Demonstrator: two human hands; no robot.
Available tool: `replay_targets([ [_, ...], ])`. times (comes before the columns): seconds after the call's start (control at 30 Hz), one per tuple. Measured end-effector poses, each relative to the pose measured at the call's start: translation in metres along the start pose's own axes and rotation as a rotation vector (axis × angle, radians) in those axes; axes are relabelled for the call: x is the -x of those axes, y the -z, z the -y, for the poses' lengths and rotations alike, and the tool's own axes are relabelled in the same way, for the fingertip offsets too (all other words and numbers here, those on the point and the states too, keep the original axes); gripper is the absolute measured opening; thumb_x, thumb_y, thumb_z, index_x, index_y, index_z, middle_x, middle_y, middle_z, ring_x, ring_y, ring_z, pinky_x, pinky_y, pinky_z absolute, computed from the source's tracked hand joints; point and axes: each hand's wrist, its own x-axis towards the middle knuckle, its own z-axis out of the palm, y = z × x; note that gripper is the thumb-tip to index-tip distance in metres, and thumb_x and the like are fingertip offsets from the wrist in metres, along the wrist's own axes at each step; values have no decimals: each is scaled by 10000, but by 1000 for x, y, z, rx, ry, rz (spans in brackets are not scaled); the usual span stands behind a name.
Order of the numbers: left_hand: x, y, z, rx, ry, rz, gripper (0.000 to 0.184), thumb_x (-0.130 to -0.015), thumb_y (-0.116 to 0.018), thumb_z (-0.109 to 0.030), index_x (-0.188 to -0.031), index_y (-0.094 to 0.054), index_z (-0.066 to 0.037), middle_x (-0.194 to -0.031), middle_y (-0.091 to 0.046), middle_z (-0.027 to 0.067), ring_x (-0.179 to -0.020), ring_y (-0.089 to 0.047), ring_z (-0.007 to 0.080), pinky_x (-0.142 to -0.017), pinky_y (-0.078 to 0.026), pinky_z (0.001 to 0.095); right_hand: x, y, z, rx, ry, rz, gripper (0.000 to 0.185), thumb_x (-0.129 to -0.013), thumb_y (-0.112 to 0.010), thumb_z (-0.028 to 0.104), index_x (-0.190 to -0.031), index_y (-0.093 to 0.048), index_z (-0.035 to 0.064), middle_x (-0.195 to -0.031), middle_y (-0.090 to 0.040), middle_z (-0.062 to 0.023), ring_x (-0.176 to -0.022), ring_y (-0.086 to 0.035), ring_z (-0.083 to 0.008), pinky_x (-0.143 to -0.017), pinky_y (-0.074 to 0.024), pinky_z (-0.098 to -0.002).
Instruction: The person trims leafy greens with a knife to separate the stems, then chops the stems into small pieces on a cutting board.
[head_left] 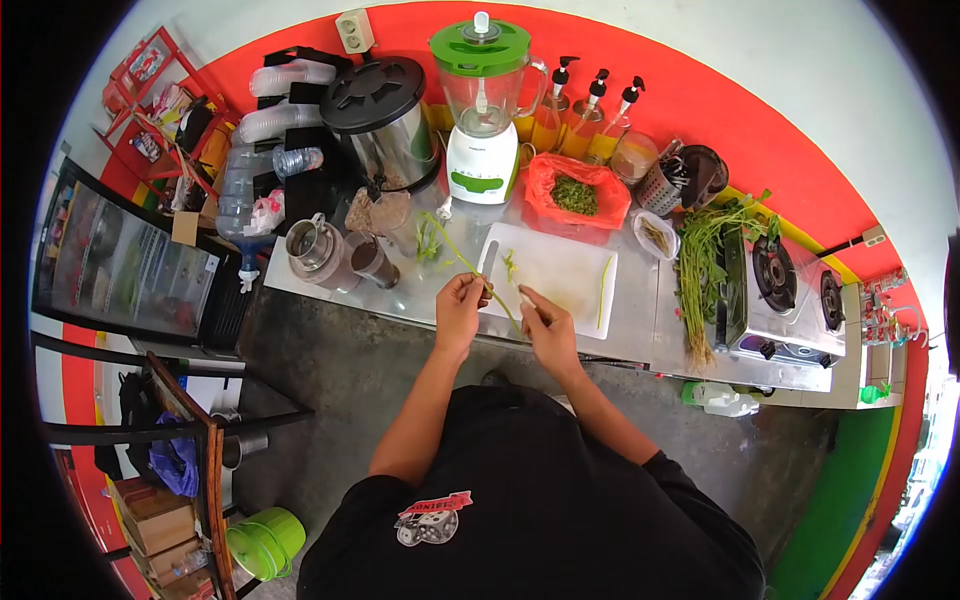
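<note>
My left hand (pixel 462 308) is closed in a pinch around a long thin green stalk (pixel 457 250). The stalk's leafy upper end (pixel 429 238) reaches over the counter, and its lower end slants down between my hands. Close beside that lower part is my right hand (pixel 546 326), fingers curled with index and thumb near each other; anything between them is too small to make out. Under and beyond the hands lies a white cutting board (pixel 560 262), carrying a leafy scrap (pixel 510 266) and a thin stalk piece (pixel 604 292).
A red plastic bag (pixel 540 205) of chopped greens stands behind the board, near a blender (pixel 482 110) and pump bottles (pixel 583 120). Rightward, a bunch of leafy stalks (pixel 700 280) lies beside a gas stove (pixel 785 300). A dark-filled glass (pixel 373 262) and metal pot (pixel 312 245) stand left.
</note>
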Motion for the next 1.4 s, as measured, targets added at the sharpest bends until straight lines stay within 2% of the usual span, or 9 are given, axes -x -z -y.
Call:
replay_targets([
  [0.3,3,9,3,-89,-94,23,127,-1010,-562,-110,-1047,-636,-13,-888,-664,24,-787,-568,74,-744,-452,240,-60,1,-41,186,-218,-148,382,-975,-618,220,-1319,-655,60,-663,-642,-79,-593,-585,-113,-597,-476,-306],
  [0.47,12,10,-4,-119,-88,51,143,-980,-558,-46,-1099,-611,11,-919,-717,86,-834,-619,99,-768,-469,254,-67,9,-60,274,-284,-91,610,-984,-607,260,-1474,-428,-57,-662,-627,-66,-585,-543,-98,-564,-429,-288],
  [0.6,11,13,-2,-127,-106,79,291,-966,-582,-25,-1252,-564,25,-887,-726,108,-830,-627,102,-763,-473,260,-57,17,-54,198,-259,-81,588,-970,-611,293,-1418,-494,-69,-682,-650,-106,-602,-577,-139,-591,-458,-319],
  [0.73,10,12,-1,-164,-104,76,272,-953,-601,-21,-1220,-571,20,-902,-738,119,-800,-626,99,-745,-468,260,-43,15,-18,239,-179,-88,519,-987,-592,269,-1377,-524,-67,-678,-650,-105,-598,-580,-137,-590,-458,-309],
  [0.83,5,11,5,-186,-128,66,258,-950,-619,-16,-1206,-590,4,-860,-717,85,-790,-598,88,-729,-454,260,-48,15,-5,148,-230,-71,420,-1003,-573,253,-1327,-541,-12,-672,-634,-85,-572,-550,-126,-535,-427,-300],
  [0.93,3,8,8,-181,-125,61,269,-933,-633,-21,-1194,-581,13,-852,-725,86,-767,-614,78,-706,-452,247,-58,21,-5,-72,-509,43,269,-1032,-519,263,-1252,-508,108,-719,-555,-49,-518,-422,-94,-435,-302,-259],
  [1.07,3,6,10,-180,-151,87,253,-934,-633,-21,-1178,-582,15,-861,-725,87,-753,-607,73,-711,-455,240,-70,31,-41,-560,-804,100,263,-1074,-411,284,-1211,-499,76,-768,-514,-73,-517,-369,-94,-425,-307,-243],
  [1.23,1,6,14,-144,-125,52,249,-923,-654,-16,-1158,-580,23,-898,-707,76,-767,-608,79,-708,-479,236,-65,41,-55,-780,-821,146,298,-1086,-379,299,-1147,-495,31,-785,-557,-102,-508,-363,-93,-408,-310,-251],
  [1.4,2,5,7,-172,-153,59,400,-887,-683,17,-1272,-578,3,-906,-659,40,-757,-587,77,-702,-487,232,-47,28,7,-348,-502,122,370,-1055,-483,284,-1286,-575,10,-772,-610,-77,-454,-388,-71,-425,-325,-231],
])
